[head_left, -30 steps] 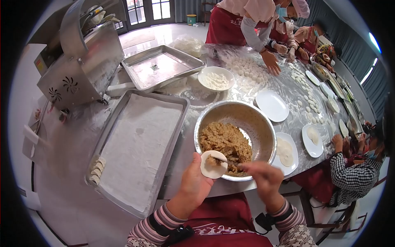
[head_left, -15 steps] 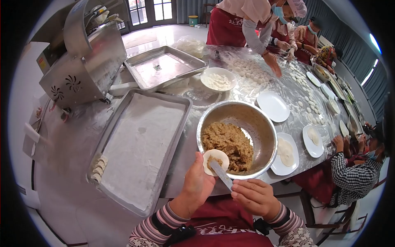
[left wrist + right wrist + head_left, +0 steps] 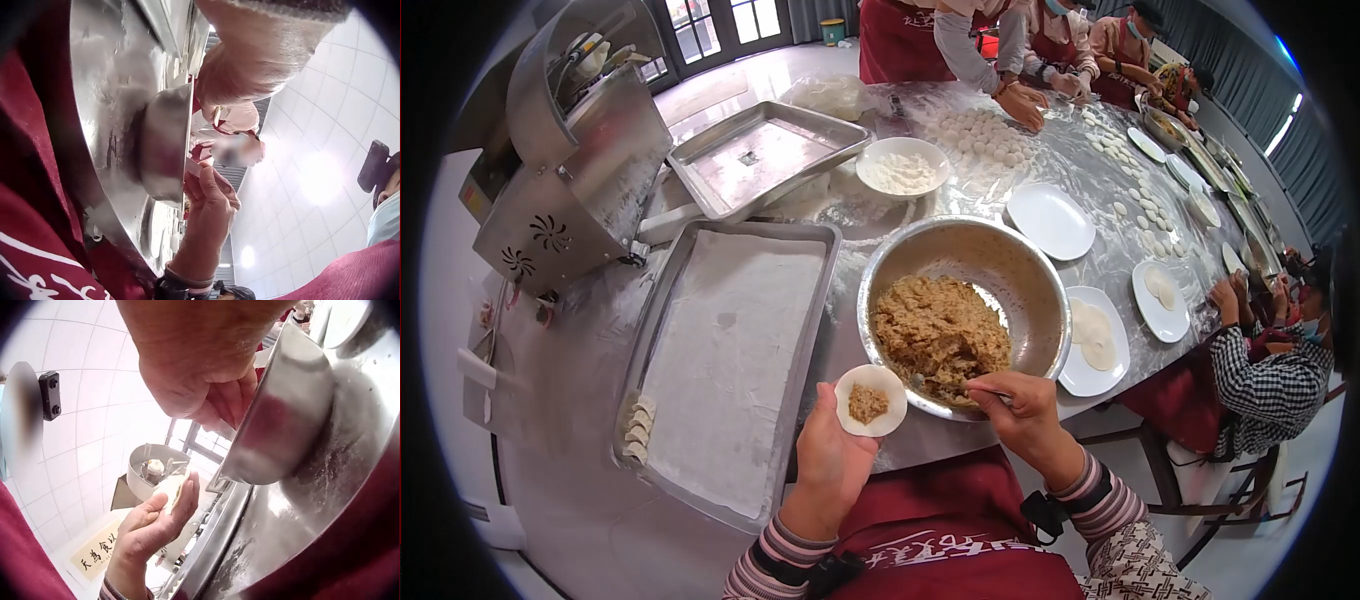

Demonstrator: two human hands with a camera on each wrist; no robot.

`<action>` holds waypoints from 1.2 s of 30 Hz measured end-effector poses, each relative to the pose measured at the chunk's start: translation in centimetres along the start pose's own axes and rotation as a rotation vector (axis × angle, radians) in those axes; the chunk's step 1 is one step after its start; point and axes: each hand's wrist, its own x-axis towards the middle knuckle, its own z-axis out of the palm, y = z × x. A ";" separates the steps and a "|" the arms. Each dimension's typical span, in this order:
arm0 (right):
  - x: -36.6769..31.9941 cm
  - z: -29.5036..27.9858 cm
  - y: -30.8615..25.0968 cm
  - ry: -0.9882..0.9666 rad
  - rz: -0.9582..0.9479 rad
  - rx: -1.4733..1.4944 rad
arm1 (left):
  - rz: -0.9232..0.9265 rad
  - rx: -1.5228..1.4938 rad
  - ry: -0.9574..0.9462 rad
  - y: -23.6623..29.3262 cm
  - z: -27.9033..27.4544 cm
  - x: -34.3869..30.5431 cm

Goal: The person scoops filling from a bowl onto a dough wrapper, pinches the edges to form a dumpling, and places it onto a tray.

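My left hand [image 3: 832, 447] holds a round dumpling wrapper [image 3: 871, 400] on its cupped fingers, a lump of brown filling at its centre, just off the near rim of the steel bowl [image 3: 1040, 300]. The wrapper shows edge-on [image 3: 178, 487] on the left hand [image 3: 150, 528] in the right wrist view. My right hand [image 3: 1005, 393] grips a thin metal utensil [image 3: 935, 381] whose tip lies in the minced filling [image 3: 935, 330] in the bowl. In the left wrist view the right hand [image 3: 209, 200] is at the bowl's [image 3: 165, 147] rim.
A floured tray [image 3: 730, 350] at left carries several folded dumplings [image 3: 636, 425] at its near corner. Behind stand an empty tray [image 3: 760, 155], a flour bowl [image 3: 900, 170] and a steel dough machine [image 3: 560, 190]. White plates [image 3: 1052, 220] lie right. Other people work across and at right [image 3: 1270, 375].
The right hand took the utensil off the wrapper and put its tip back into the bowl's filling. The left hand drew the filled wrapper down and left, away from the bowl.
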 end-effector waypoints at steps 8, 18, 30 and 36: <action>0.8 -1.6 0.9 0.027 0.443 0.452 | 0.029 0.052 -0.034 0.1 -0.3 0.0; 1.7 -2.5 0.0 0.189 0.525 0.894 | 0.002 0.028 -0.058 -1.0 -0.2 1.1; -0.7 -1.6 -0.6 0.111 0.221 0.399 | 0.090 0.005 0.063 0.4 -0.9 0.8; 0.5 -0.6 -0.2 0.174 0.132 0.195 | 0.074 0.015 0.064 0.4 -0.6 0.4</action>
